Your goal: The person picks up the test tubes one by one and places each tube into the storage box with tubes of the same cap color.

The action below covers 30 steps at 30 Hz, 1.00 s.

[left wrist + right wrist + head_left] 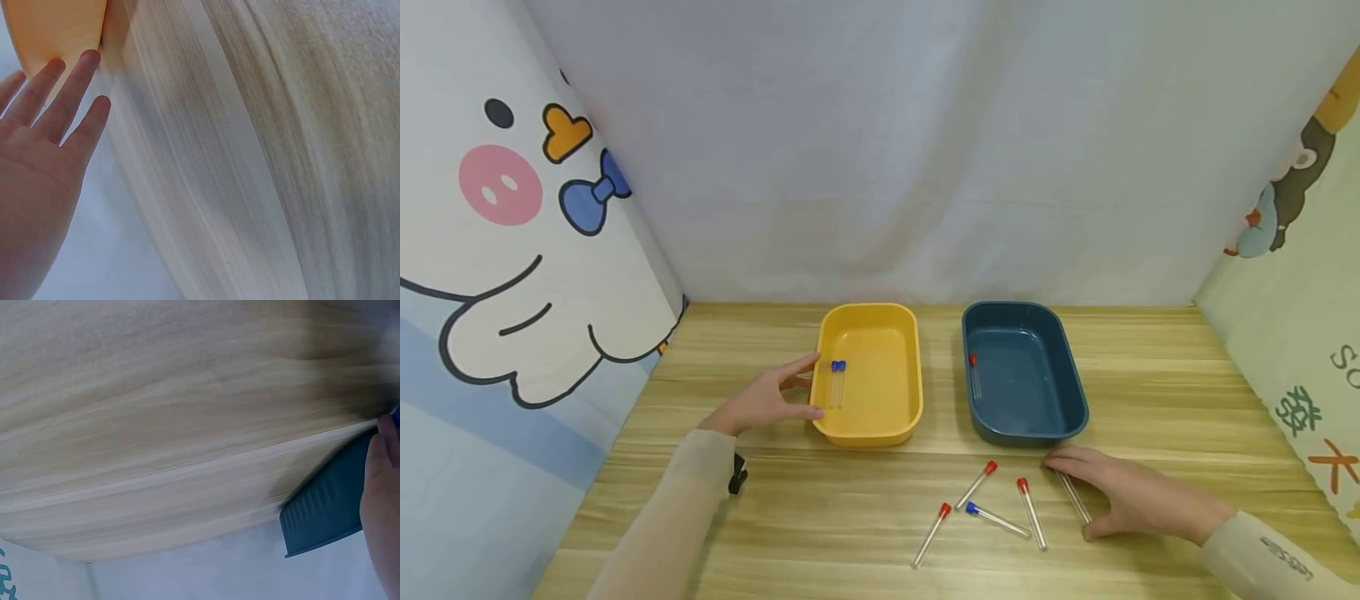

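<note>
My left hand [767, 398] is at the left side of a yellow tray [880, 436], thumb and fingers spread along its rim. Two clear tubes with blue caps [838, 367] lie inside that tray. In the left wrist view, the straight fingers [74, 87] reach the tray's outer wall. My right hand [1138, 492] holds a clear tube [1074, 497] on the table, fingers over its far end and thumb at its near end. A bit of blue cap [396, 416] shows by the fingers in the right wrist view. The dark blue tray [1030, 438] stands just beyond this hand.
One red-capped tube [974, 379] lies in the dark blue tray. On the wooden table left of my right hand are three red-capped tubes, one of them the red-capped tube nearest it [1033, 521], and a blue-capped tube [1000, 522]. A pale curtain [925, 167] borders the back.
</note>
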Available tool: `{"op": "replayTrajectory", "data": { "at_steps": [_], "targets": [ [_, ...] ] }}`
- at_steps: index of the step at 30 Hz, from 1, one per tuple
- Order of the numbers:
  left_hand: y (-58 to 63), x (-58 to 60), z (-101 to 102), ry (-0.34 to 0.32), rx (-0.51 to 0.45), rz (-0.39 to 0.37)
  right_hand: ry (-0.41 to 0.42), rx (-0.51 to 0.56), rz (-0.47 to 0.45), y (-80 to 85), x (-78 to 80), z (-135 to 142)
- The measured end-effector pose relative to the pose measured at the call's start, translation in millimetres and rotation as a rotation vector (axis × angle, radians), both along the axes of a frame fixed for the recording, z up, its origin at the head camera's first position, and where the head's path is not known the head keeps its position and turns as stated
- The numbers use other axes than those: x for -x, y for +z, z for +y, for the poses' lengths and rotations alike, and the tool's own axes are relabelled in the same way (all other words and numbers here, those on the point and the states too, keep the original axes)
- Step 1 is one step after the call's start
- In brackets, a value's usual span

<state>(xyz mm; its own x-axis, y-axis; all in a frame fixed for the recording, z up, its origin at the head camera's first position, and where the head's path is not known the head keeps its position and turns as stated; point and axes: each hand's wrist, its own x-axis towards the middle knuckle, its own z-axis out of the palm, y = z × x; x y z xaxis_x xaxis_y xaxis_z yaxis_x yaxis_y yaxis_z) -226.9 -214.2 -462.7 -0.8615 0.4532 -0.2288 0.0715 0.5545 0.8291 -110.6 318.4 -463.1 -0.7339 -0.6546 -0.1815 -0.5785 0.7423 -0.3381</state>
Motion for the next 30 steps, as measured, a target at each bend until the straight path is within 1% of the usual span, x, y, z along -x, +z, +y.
{"op": "replayTrajectory", "data": {
  "at_steps": [5, 11, 17, 21, 23, 26, 30],
  "targets": [
    [-0.4, -0.4, -0.9, 0.001, 0.004, 0.007, 0.006, 0.005, 0.041, 2.5, -2.7, -2.3],
    [-1.2, 0.2, -2.3, 0.004, 0.0, -0.002, 0.016, 0.02, 0.074, 12.7, -7.1, -8.2],
    [-2.4, 1.5, -3.2, 0.0, 0.0, 0.01, 0.081, 0.07, 0.137, 21.2, -9.4, -18.9],
    [-2.6, 1.2, -2.5, -0.006, -0.01, 0.011, 0.111, 0.109, 0.126, 26.8, -9.2, -25.9],
    [-2.8, 1.1, -2.1, -0.008, -0.016, 0.008, 0.121, 0.129, 0.119, 31.1, -8.5, -29.2],
    [-3.1, 1.1, -1.8, -0.007, -0.025, 0.002, 0.13, 0.164, 0.142, 39.8, -5.7, -34.8],
    [-2.9, 1.2, -1.8, -0.002, -0.031, -0.005, 0.113, 0.188, 0.174, 53.1, 2.0, -43.7]
  ]
}}
